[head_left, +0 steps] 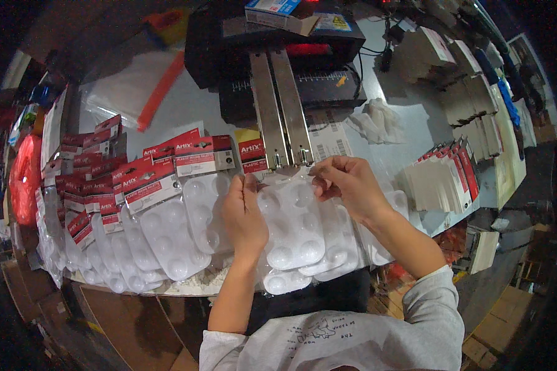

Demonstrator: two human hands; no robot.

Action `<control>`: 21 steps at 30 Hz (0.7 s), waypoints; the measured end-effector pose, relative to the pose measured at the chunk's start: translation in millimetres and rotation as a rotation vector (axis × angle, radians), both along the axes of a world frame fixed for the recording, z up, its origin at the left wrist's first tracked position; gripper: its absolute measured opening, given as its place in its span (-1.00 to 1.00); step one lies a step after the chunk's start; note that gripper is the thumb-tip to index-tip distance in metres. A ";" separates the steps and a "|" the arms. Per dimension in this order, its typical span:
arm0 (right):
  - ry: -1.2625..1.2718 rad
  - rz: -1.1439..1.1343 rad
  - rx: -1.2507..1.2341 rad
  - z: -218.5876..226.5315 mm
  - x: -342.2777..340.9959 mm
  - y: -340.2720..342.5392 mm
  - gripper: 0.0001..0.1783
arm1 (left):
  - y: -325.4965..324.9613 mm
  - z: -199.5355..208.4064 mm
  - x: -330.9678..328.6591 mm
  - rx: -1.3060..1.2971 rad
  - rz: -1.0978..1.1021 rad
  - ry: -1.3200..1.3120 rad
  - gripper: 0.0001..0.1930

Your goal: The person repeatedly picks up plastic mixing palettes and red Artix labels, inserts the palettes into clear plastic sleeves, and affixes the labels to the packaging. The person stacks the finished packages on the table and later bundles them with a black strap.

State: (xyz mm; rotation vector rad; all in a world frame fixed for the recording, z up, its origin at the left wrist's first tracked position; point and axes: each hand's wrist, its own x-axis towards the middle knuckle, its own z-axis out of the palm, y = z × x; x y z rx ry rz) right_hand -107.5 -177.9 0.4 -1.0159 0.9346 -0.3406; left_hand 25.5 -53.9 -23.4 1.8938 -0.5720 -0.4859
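A white plastic paint palette [295, 222] in a clear bag hangs in front of me at the table's edge. My left hand [244, 213] is closed in a pinch at the bag's upper left corner. My right hand [348, 185], fingers bent, pinches its upper right corner. Between my hands, the bag's top edge lies at the tips of two long metal arms [283, 105], which reach toward me from a black machine [229, 102]. Whether the edge sits under the tips is hard to see. More white palettes [337, 250] lie beneath the held one.
Bagged palettes with red header cards [151, 188] overlap along the left side. A stack of folded red-and-white cards [442, 179] stands at right, below piles of grey card [470, 102]. Clear bags with a red strip [161, 93] lie back left; crumpled plastic [377, 120] sits right of the machine.
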 end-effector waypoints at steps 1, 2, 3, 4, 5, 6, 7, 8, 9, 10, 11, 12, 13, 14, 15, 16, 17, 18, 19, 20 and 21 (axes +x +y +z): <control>0.016 -0.011 0.012 -2.6 1.3 -1.0 -0.84 | -1.3 -2.7 2.3 0.034 -0.007 0.019 -0.73; -0.014 -0.012 0.020 -4.0 2.5 -0.9 -0.83 | -1.4 -5.4 3.2 0.032 -0.027 0.022 -0.73; 0.041 -0.007 -0.001 -3.7 3.5 -0.8 -0.82 | -1.8 -8.0 3.6 0.107 -0.015 0.031 -0.74; 0.058 0.013 -0.027 -1.8 4.5 -0.7 -0.81 | -2.5 -10.4 3.4 0.141 -0.008 0.018 -0.74; 0.067 0.036 -0.066 1.7 5.3 -0.3 -0.80 | -1.8 -11.3 2.6 0.178 0.006 0.001 -0.75; 0.102 0.064 -0.086 6.4 5.8 -0.4 -0.77 | 0.4 -10.3 2.6 0.120 -0.017 0.017 -0.75; 0.132 0.087 -0.120 12.4 5.1 -0.5 -0.74 | 3.2 -7.6 3.8 0.063 -0.041 0.031 -0.76; 0.125 0.131 -0.161 19.1 2.8 -1.4 -0.71 | 6.7 -3.3 5.6 -0.047 -0.095 0.006 -0.76; 0.205 0.191 -0.259 26.3 -2.2 -0.9 -0.64 | 12.6 3.3 10.3 0.124 -0.101 -0.077 -0.75; 0.215 0.202 -0.300 33.4 -9.0 -0.3 -0.63 | 21.8 11.9 15.7 0.121 0.014 -0.153 -0.76; 0.231 0.225 -0.325 39.7 -16.7 1.9 -0.63 | 32.3 21.6 22.9 0.125 0.103 -0.202 -0.77; 0.332 0.223 -0.326 43.6 -22.2 5.3 -0.62 | 41.3 30.8 32.3 0.189 0.205 -0.186 -0.78; 0.224 0.260 -0.356 44.7 -24.7 9.8 -0.63 | 49.5 39.0 47.2 0.167 0.191 -0.211 -0.79; 0.204 0.281 -0.358 44.7 -25.9 15.7 -0.65 | 54.4 44.9 59.3 0.229 0.271 -0.127 -0.77; 0.226 0.302 -0.333 44.8 -26.5 22.1 -0.66 | 54.8 44.3 64.5 0.290 0.190 -0.357 -0.72; 0.169 0.312 -0.384 44.5 -25.9 27.7 -0.67 | 53.1 42.0 69.4 0.361 0.189 -0.552 -0.66; 0.147 0.320 -0.422 45.2 -25.7 30.8 -0.68 | 50.6 37.5 70.7 0.405 0.157 -0.759 -0.59; 0.048 0.366 -0.475 46.6 -25.5 32.8 -0.69 | 48.4 31.7 68.6 0.493 0.127 -0.833 -0.54; 0.201 0.306 -0.635 48.6 -26.7 31.5 -0.71 | 45.6 25.1 62.9 0.563 0.056 -0.913 -0.50; 0.208 0.216 -0.683 51.6 -29.1 29.0 -0.72 | 43.5 18.6 56.3 0.541 -0.008 -1.021 -0.47; 0.217 0.130 -0.730 55.9 -34.8 24.1 -0.72 | 41.9 13.4 49.2 0.596 -0.126 -0.974 -0.44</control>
